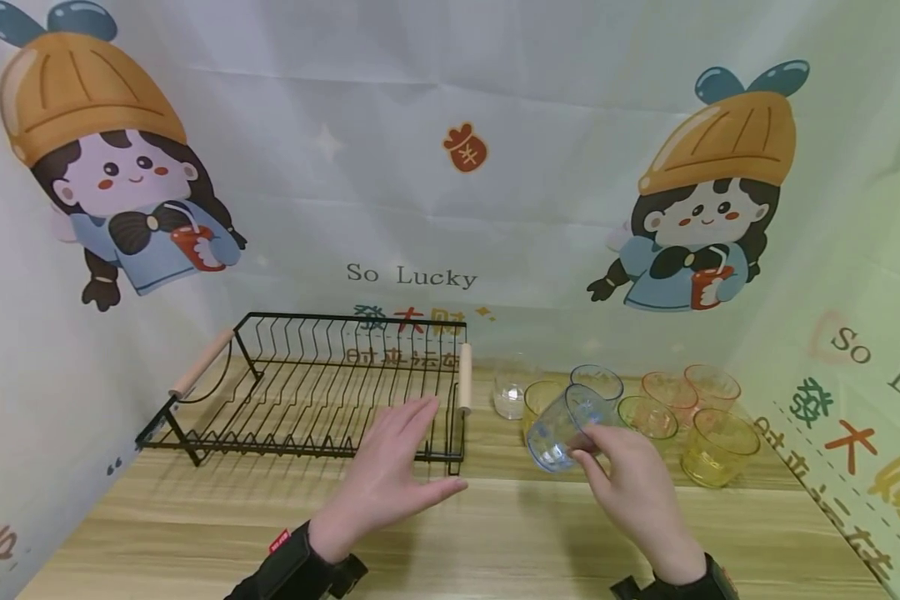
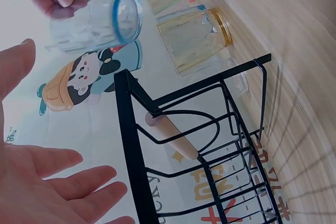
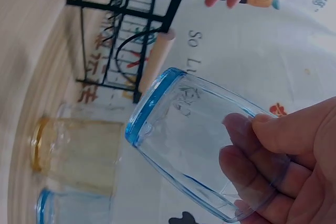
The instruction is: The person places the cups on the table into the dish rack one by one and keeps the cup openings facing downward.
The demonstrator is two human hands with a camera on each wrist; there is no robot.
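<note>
My right hand (image 1: 637,487) pinches a clear glass tumbler with a blue tint (image 1: 557,435) between thumb and fingers. Tilted, the tumbler hangs above the table in front of the other glasses. In the right wrist view its thick blue base (image 3: 157,103) points away from the hand, and the fingers show through the glass near its mouth. My left hand (image 1: 386,479) is empty, fingers extended and thumb spread, near the front right corner of a black wire dish rack (image 1: 292,452). No glasses stand in the rack.
Right of the rack stand a clear glass (image 1: 508,400), a yellow glass (image 1: 720,450), a green glass (image 1: 648,419), another blue glass (image 1: 596,381) and several more tinted ones. The rack has wooden handles (image 1: 466,379) at its ends. A printed cloth (image 1: 532,208) hangs behind the wooden table (image 1: 495,533).
</note>
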